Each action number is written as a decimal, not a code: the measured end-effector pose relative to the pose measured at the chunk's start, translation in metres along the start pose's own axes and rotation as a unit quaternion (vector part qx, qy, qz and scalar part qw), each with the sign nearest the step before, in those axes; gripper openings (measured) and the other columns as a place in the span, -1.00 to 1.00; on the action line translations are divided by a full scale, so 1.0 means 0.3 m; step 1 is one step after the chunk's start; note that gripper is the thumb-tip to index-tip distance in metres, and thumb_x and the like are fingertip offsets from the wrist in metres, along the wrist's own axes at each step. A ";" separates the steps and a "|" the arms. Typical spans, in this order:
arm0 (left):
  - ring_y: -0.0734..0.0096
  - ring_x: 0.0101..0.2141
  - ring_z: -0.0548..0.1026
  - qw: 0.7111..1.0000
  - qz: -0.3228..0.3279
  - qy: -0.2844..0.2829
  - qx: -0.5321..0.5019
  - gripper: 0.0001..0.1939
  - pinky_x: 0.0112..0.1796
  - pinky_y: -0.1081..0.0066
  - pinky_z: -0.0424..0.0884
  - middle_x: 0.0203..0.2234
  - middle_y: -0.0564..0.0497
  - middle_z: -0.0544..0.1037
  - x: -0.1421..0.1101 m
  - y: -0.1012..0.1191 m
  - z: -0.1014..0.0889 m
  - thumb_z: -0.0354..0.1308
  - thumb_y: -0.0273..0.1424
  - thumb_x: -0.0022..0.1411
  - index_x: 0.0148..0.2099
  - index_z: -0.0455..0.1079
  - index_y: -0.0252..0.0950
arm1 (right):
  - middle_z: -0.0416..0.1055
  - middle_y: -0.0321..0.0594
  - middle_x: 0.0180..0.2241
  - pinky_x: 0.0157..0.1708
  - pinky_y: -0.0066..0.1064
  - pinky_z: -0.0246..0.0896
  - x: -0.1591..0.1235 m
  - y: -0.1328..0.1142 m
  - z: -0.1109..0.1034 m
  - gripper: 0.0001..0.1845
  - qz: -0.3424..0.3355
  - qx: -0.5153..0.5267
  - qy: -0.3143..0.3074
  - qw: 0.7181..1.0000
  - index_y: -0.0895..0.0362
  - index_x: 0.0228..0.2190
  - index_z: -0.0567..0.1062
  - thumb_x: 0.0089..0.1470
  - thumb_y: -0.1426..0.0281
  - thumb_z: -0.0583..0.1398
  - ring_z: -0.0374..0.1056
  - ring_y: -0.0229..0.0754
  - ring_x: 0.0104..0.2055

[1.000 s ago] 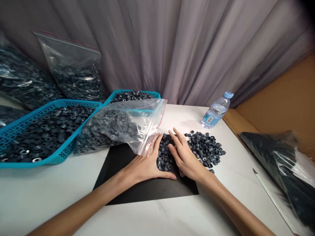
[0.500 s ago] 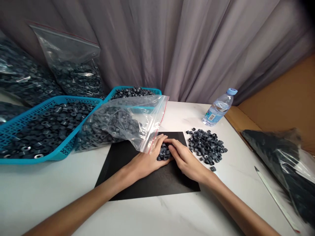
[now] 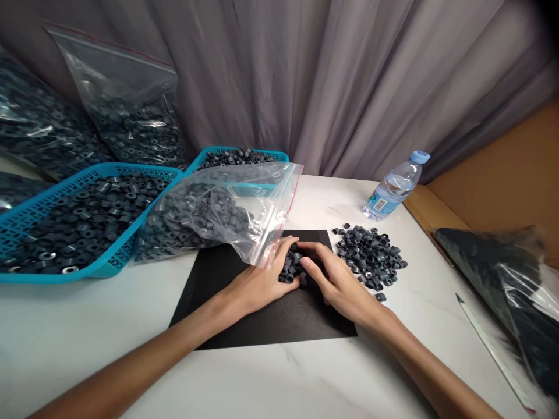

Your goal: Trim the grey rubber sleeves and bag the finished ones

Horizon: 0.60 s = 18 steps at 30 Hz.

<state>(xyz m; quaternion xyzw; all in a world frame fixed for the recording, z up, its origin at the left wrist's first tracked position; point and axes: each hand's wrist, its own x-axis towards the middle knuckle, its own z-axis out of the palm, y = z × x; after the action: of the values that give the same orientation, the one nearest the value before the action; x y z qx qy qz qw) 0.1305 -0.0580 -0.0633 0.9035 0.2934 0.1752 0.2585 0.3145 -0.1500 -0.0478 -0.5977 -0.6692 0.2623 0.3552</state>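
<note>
A: What lay hidden?

B: Part of the small cluster of dark ring-like parts (image 3: 288, 269), which sat on the black mat (image 3: 271, 326) between the two hands; the left hand (image 3: 266, 276) curved loosely along its left side, thumb well apart from the fingers; the right hand (image 3: 336, 282) arched at its right side, a gap between thumb and forefinger, its other fingers mostly hidden; neither visibly clasped a part.

A: And the counts?

B: Two blue baskets of similar parts, a front basket (image 3: 124, 256), cut off at the left, and a rear basket (image 3: 280, 156), half screened; three distinct clear bags, a lying bag (image 3: 201, 215) with its zip edge by the left hand, an upright bag (image 3: 131, 125) and a cropped bag (image 3: 43, 125); one loose heap (image 3: 371, 256), too dense to count; one bottle (image 3: 391, 191); one pale strip (image 3: 493, 348).

A: The setting?

B: A white, grey-veined worktop (image 3: 283, 381); a grey curtain (image 3: 262, 75) behind; brown cardboard (image 3: 510, 169) at right, beside a blurred dark-filled bag (image 3: 489, 273).
</note>
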 end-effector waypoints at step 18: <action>0.12 0.35 0.22 0.999 0.033 -0.006 0.025 -0.46 0.35 0.06 0.18 0.32 -0.14 0.30 -0.007 0.030 -0.007 -0.01 -0.04 0.45 0.33 0.22 -0.19 | 0.26 -0.08 0.27 0.26 -0.03 0.30 -0.052 0.064 0.000 -0.57 -0.089 -0.135 -0.035 0.986 -0.03 0.24 0.29 0.39 0.28 0.08 0.24 0.01 0.31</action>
<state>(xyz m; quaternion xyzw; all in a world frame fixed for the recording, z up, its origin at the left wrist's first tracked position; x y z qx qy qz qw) 0.1317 -0.0648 -0.0569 0.9200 0.2666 0.1704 0.2314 0.3267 -0.1625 -0.0652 -0.5684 -0.7612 0.1576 0.2696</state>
